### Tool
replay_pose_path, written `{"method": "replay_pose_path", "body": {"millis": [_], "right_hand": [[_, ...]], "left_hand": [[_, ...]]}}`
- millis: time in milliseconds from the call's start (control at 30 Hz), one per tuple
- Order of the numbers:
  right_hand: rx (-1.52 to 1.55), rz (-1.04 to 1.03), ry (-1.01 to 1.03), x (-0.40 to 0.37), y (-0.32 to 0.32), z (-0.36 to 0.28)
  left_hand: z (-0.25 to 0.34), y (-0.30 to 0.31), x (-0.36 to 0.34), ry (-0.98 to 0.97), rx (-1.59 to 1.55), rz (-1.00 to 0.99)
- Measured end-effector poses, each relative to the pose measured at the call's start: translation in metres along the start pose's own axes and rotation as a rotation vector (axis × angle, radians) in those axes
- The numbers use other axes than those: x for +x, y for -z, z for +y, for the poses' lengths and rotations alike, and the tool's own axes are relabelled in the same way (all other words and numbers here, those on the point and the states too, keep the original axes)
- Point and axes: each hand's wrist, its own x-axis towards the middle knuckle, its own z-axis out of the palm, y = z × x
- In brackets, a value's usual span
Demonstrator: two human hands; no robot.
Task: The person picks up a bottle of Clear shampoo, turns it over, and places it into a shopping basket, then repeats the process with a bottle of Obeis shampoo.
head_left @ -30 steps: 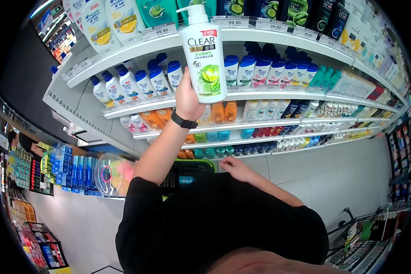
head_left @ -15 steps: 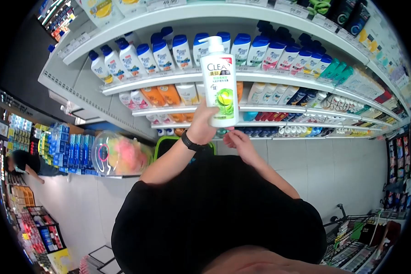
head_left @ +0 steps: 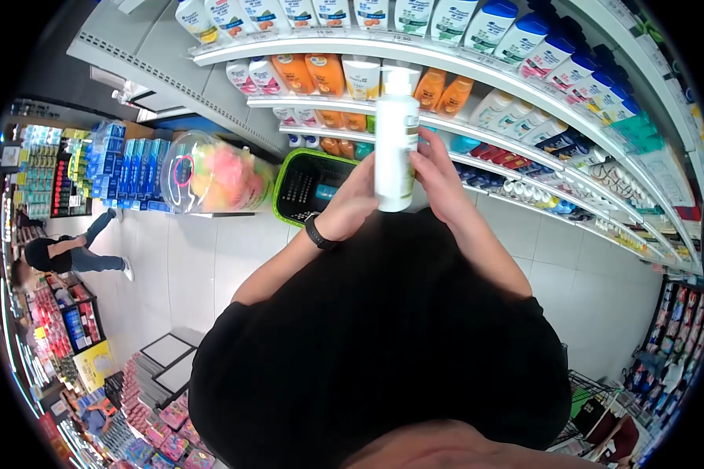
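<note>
White pump bottle (head_left: 396, 156) held between both hands; label (head_left: 412, 125) blurred, unreadable.
Left hand (head_left: 352, 205) grips its lower left side, right hand (head_left: 440, 173) its right; grip behind it hidden. Bottle covers part of a shelf's front edge (head_left: 313, 106) beside orange bottles (head_left: 454, 96); green-rimmed basket (head_left: 277, 195) partly concealed by left hand.

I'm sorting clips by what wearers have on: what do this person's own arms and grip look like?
The left arm and right arm emerge from a plain black short-sleeved top. A black watch-like band circles the left wrist; none shows on the right. Neither the left grip nor the right grip wears a glove.
</note>
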Motion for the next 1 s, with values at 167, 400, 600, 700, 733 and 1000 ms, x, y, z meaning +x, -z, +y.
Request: {"method": "replay_pose_path", "body": {"millis": [167,400,600,700,733,1000], "right_hand": [[0.318,-0.16,-0.303,0.022,-0.006,0.012],[0.416,-0.365,-0.58,0.039,-0.029,0.035],[0.456,-0.57,-0.669,0.078,-0.055,0.033],[0.454,-0.667,-0.773,0.098,-0.071,0.031],[0.47,-0.678,-0.743,0.101,-0.08,0.028],[0.234,-0.804,-0.614,0.131,-0.092,0.066]], "left_hand": [[0.005,0.029,-0.039,-0.121,-0.161,0.038],[-0.021,0.029,-0.041,-0.107,0.0,0.662],[-0.001,0.005,-0.042,-0.131,-0.149,0.544],[-0.024,0.012,-0.039,-0.233,-0.311,0.586],[-0.025,0.01,-0.038,-0.281,-0.299,0.63],[-0.032,0.004,-0.013,-0.265,0.421,1.328]]}}
